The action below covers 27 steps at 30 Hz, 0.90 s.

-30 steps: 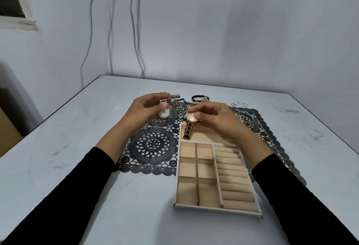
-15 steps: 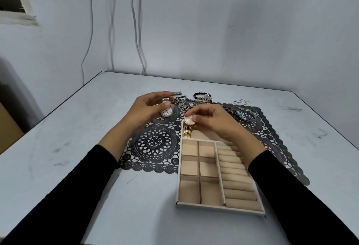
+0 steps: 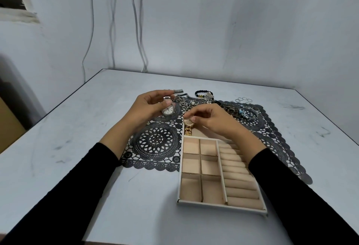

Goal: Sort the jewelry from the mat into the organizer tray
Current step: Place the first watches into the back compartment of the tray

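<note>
Grey scuffed table (image 3: 77,147), pale wall (image 3: 213,21) — left grip (image 3: 144,108) round silver watch (image 3: 168,111), right grip (image 3: 211,117) round gold watch (image 3: 188,122)

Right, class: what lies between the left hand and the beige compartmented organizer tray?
Only the black lace mat, bare of jewelry there, as the head view shows.

Legible text, labels, brands, numbers, signs: none.

Item 1. Silver watch (image 3: 168,110), white dial: dark hour marks ring the edge, too small to read as numerals; any maker's name on the dial is too small to tell.

Item 2. Gold watch (image 3: 188,122), pale dial: partly covered by fingertips; no readable marking on the part that shows.
</note>
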Each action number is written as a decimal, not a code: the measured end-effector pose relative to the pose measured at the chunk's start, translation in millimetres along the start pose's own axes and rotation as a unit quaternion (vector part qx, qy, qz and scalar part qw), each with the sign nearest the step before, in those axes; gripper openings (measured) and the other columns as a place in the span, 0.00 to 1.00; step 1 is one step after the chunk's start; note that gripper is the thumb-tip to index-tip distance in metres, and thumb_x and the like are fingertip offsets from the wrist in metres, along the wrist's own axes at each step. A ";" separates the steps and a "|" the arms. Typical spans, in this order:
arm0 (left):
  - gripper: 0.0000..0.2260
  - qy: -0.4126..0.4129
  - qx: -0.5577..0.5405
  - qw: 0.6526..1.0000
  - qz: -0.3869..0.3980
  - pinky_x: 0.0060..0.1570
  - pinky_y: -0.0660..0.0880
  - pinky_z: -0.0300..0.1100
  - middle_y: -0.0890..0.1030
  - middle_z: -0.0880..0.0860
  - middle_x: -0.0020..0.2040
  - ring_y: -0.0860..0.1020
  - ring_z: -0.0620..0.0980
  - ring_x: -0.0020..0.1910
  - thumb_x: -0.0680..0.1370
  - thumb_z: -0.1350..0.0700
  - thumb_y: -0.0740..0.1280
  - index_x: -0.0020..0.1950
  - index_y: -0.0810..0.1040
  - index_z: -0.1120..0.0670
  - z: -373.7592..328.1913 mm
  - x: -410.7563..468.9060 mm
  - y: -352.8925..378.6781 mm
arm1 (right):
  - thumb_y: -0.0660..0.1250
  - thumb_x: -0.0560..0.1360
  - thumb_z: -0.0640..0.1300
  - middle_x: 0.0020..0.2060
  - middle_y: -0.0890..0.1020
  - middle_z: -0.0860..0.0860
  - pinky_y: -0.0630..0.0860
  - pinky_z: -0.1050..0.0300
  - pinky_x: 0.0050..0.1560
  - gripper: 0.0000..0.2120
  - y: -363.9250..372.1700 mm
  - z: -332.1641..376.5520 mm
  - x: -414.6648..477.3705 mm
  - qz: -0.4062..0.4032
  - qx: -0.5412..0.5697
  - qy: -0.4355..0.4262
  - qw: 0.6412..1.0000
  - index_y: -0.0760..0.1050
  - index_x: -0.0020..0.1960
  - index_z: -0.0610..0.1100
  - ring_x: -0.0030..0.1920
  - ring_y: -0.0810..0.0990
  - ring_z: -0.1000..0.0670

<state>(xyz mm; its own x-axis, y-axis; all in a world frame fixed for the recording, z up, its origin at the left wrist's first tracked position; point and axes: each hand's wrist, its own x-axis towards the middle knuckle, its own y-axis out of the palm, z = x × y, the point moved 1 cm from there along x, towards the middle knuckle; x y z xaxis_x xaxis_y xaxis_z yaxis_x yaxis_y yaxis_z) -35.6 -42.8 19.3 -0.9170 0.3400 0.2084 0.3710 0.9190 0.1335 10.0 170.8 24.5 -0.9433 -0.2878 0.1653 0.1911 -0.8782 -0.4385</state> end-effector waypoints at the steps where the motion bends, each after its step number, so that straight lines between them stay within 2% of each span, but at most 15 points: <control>1: 0.12 0.000 0.000 1.000 0.000 0.51 0.81 0.44 0.84 0.55 0.56 0.83 0.51 0.53 0.76 0.66 0.69 0.56 0.82 0.54 0.0 0.0 -0.2 | 0.65 0.76 0.31 0.46 0.84 0.42 0.79 0.61 0.52 0.09 0.2 0.3 0.1 -0.001 0.002 0.001 1.000 0.82 0.50 0.40 0.45 0.81 0.55; 5: 0.12 -0.003 0.000 1.000 0.000 0.50 0.82 0.44 0.84 0.54 0.56 0.83 0.51 0.53 0.76 0.67 0.68 0.57 0.81 0.54 -0.1 -0.2 -1.1 | 0.65 0.76 0.31 0.46 0.84 0.43 0.77 0.66 0.47 0.09 -0.1 1.1 0.6 -0.003 -0.018 0.001 1.000 0.82 0.50 0.39 0.44 0.81 0.58; 10: 0.13 -0.011 0.007 1.000 0.003 0.46 0.82 0.43 0.84 0.54 0.56 0.83 0.51 0.52 0.76 0.67 0.68 0.58 0.81 0.55 0.2 -0.4 -0.3 | 0.66 0.76 0.33 0.46 0.84 0.44 0.76 0.66 0.46 0.09 -2.4 -1.1 1.8 -0.013 -0.060 -0.007 0.998 0.82 0.50 0.41 0.45 0.81 0.55; 13: 0.12 -0.012 0.006 1.000 0.001 0.44 0.82 0.41 0.84 0.53 0.54 0.83 0.50 0.51 0.76 0.67 0.68 0.57 0.81 0.55 0.6 -0.4 -0.1 | 0.66 0.76 0.34 0.45 0.84 0.43 0.80 0.56 0.51 0.09 -4.2 -5.6 3.5 -0.010 -0.055 -0.009 0.998 0.83 0.50 0.43 0.46 0.82 0.48; 15: 0.12 -0.013 0.007 1.000 -0.002 0.43 0.81 0.40 0.84 0.53 0.55 0.83 0.50 0.51 0.76 0.67 0.68 0.58 0.81 0.55 1.0 -0.7 0.3 | 0.66 0.76 0.35 0.45 0.84 0.41 0.79 0.49 0.53 0.09 -4.4 -8.3 4.6 -0.007 -0.048 -0.006 0.999 0.83 0.49 0.44 0.48 0.82 0.42; 17: 0.13 -0.012 0.009 1.000 -0.002 0.44 0.82 0.40 0.84 0.54 0.55 0.83 0.50 0.51 0.76 0.67 0.68 0.58 0.80 0.56 0.9 -1.0 0.6 | 0.67 0.76 0.35 0.46 0.84 0.42 0.78 0.47 0.54 0.08 -5.2 -9.9 5.5 -0.005 -0.043 -0.005 0.999 0.83 0.50 0.44 0.49 0.82 0.42; 20: 0.12 -0.013 0.003 1.000 -0.005 0.48 0.82 0.43 0.84 0.55 0.56 0.83 0.51 0.52 0.76 0.67 0.68 0.58 0.81 0.56 0.3 -0.9 0.1 | 0.67 0.76 0.34 0.46 0.85 0.45 0.79 0.54 0.54 0.08 -6.8 -9.6 6.0 0.000 -0.032 0.004 0.999 0.83 0.50 0.43 0.48 0.82 0.49; 22: 0.13 -0.015 -0.002 1.000 -0.010 0.52 0.81 0.45 0.83 0.56 0.57 0.83 0.52 0.53 0.76 0.67 0.68 0.58 0.81 0.56 -0.5 -0.6 -0.4 | 0.67 0.76 0.34 0.47 0.84 0.43 0.79 0.59 0.51 0.08 -7.2 -8.8 6.1 0.001 -0.027 0.009 1.000 0.83 0.51 0.41 0.48 0.81 0.50; 25: 0.13 -0.017 -0.002 1.000 -0.013 0.52 0.81 0.45 0.83 0.56 0.58 0.82 0.52 0.53 0.76 0.67 0.68 0.59 0.80 0.57 -1.2 -0.8 -0.2 | 0.67 0.76 0.33 0.48 0.83 0.41 0.77 0.64 0.46 0.08 -6.5 -7.2 4.8 0.001 -0.013 0.015 1.000 0.82 0.52 0.39 0.46 0.81 0.52; 27: 0.13 -0.019 0.001 1.000 -0.015 0.52 0.81 0.44 0.83 0.56 0.58 0.82 0.52 0.53 0.77 0.67 0.67 0.59 0.80 0.57 -1.5 -1.2 0.6 | 0.67 0.76 0.33 0.47 0.84 0.42 0.75 0.68 0.43 0.08 -6.2 -6.8 3.4 -0.001 -0.016 0.014 1.000 0.82 0.52 0.39 0.45 0.81 0.55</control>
<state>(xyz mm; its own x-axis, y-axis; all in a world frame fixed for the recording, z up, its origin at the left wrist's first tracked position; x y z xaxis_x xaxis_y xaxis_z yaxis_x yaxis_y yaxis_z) -34.0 -43.0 20.6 -0.9326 0.3197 0.1675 0.3432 0.9291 0.1376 3.7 177.8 21.8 -0.9506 -0.2759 0.1421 0.1816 -0.8660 -0.4659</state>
